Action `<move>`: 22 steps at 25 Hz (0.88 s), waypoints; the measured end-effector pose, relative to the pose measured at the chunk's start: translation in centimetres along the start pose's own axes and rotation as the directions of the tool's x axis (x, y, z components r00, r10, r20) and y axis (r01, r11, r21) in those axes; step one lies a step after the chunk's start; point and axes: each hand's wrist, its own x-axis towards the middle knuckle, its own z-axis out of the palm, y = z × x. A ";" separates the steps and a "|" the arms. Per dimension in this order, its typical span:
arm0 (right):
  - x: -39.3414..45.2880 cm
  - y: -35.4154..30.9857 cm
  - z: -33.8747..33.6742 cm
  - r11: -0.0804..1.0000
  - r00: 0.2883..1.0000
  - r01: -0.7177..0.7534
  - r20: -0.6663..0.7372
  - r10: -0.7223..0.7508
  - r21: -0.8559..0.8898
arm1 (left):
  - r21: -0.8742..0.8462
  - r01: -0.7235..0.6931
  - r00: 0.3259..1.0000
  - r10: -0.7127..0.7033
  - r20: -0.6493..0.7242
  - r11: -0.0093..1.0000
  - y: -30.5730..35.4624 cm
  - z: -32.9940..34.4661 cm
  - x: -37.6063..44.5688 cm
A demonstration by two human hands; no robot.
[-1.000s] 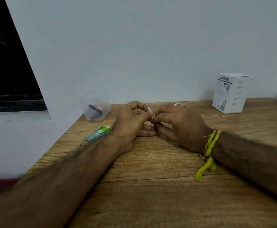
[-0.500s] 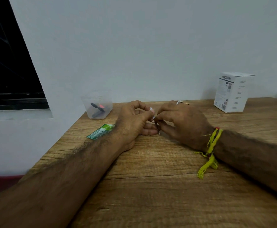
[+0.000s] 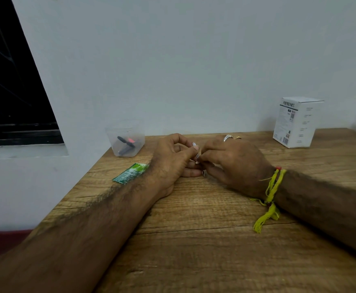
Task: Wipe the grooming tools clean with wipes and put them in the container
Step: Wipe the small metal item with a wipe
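My left hand (image 3: pixel 173 159) and my right hand (image 3: pixel 234 163) meet at the middle of the wooden table (image 3: pixel 194 240). Between their fingertips stands a thin silver metal grooming tool (image 3: pixel 197 155), nearly upright, its lower tip showing below the fingers. Both hands pinch it; whether a wipe is between the fingers I cannot tell. A clear plastic container (image 3: pixel 126 138) at the back left corner holds dark tools, one with a red part. A green wipe sachet (image 3: pixel 130 172) lies flat beside my left wrist.
A white cardboard box (image 3: pixel 295 122) stands at the back right by the wall. More silver tools (image 3: pixel 229 137) lie just behind my right hand. The table's left edge runs diagonally near the sachet; a dark window is at far left.
The hands have stayed together on the tool, with the fingers shifting slightly along it. Nothing else has moved.
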 end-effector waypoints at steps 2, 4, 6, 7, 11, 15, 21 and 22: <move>-0.2 0.0 -0.1 1.000 0.999 0.025 0.025 -0.026 0.012 | 0.006 -0.004 1.000 0.004 -0.006 1.000 0.0 0.1 0.0; -0.3 0.1 0.0 0.997 0.997 0.053 0.052 -0.051 -0.055 | 0.017 -0.016 1.000 0.016 -0.008 1.000 -0.1 0.0 0.0; -0.2 0.2 0.1 0.992 0.996 0.071 0.057 -0.066 -0.101 | 0.012 -0.025 1.000 0.025 -0.012 1.000 -0.1 -0.1 0.0; -0.2 0.2 0.1 0.991 0.995 0.085 0.052 -0.080 -0.101 | 0.008 -0.025 1.000 0.025 -0.011 1.000 -0.2 -0.1 0.1; -0.5 0.1 -0.4 0.995 0.994 0.091 0.062 -0.088 -0.042 | 0.037 -0.032 0.999 0.031 0.011 0.999 -0.3 -0.1 0.1; -0.6 0.1 -0.5 0.999 0.996 0.014 0.087 -0.018 0.046 | 0.032 -0.028 1.000 0.028 0.007 0.999 -0.3 -0.1 0.2; -0.7 0.3 -0.6 0.985 0.986 -0.102 0.144 0.082 0.138 | 0.013 -0.020 1.000 0.020 0.012 1.000 -0.4 -0.2 0.3; -0.7 0.3 -0.6 0.988 0.986 -0.094 0.152 0.075 0.125 | 0.008 -0.016 1.000 0.016 0.010 1.000 -0.4 -0.2 0.2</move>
